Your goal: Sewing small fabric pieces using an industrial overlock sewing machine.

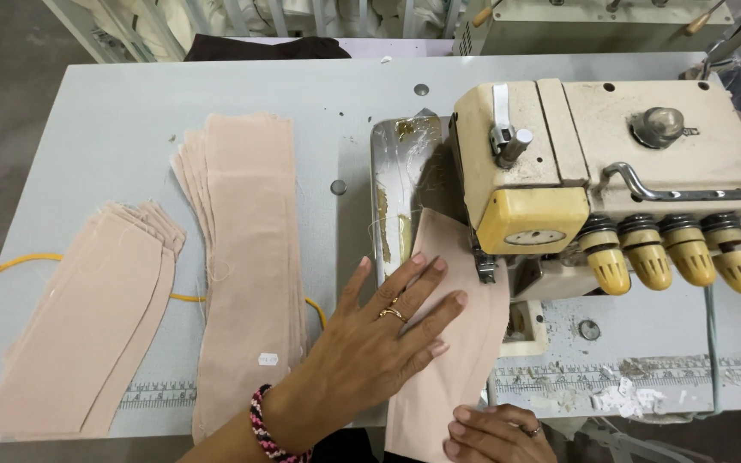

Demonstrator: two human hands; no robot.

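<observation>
My left hand [388, 330] lies flat with fingers spread on a beige fabric piece [465, 343] that runs under the presser foot [484, 267] of a cream overlock sewing machine [593, 163]. It wears rings and a beaded bracelet. My right hand [490, 433] pinches the near end of the same piece at the table's front edge. The fabric hangs a little over that edge.
Two stacks of beige cut pieces lie to the left: a long stack [246, 257] and a curved stack [87, 326]. A yellow cord [23, 260] runs under them. The pale table [113, 120] carries a printed ruler strip [160, 394] along its front.
</observation>
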